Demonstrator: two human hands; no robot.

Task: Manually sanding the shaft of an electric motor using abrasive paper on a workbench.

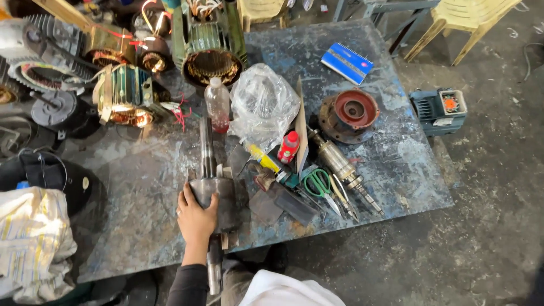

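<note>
Left hand [195,218] at lower centre of the frame, palm down and fingers wrapped over the near left side of a motor rotor [216,195], grasping it; a ring shows on one finger, dark sleeve below the wrist. Right hand is out of view, so its state cannot be told. The rotor lies flat on the worn blue-grey metal counter [396,170], its steel shaft running from mid-frame down past the counter's near edge. Just right of the rotor: flat dark metal pieces, then green-handled scissors [318,182], thin tools, and a second, smaller armature with shaft [340,167] lying at a slant. Above those, a small red-capped bottle [288,146] and a yellow tube [262,157], touching a crumpled clear plastic bag [263,102]. A clear plastic bottle with reddish liquid at the bottom [217,103] stands upright left of the bag. Red-brown round motor end cover [348,113] at centre right. Blue spiral notebook [347,62] near the counter's far edge. Upper left: several stators with copper windings [211,56], one green-cased, plus loose wires. Grey-blue small motor with orange fan [439,110] on the floor at right. Pale plastic chairs [464,20] at top. White cloth bundle [31,243] at lower left.
</note>
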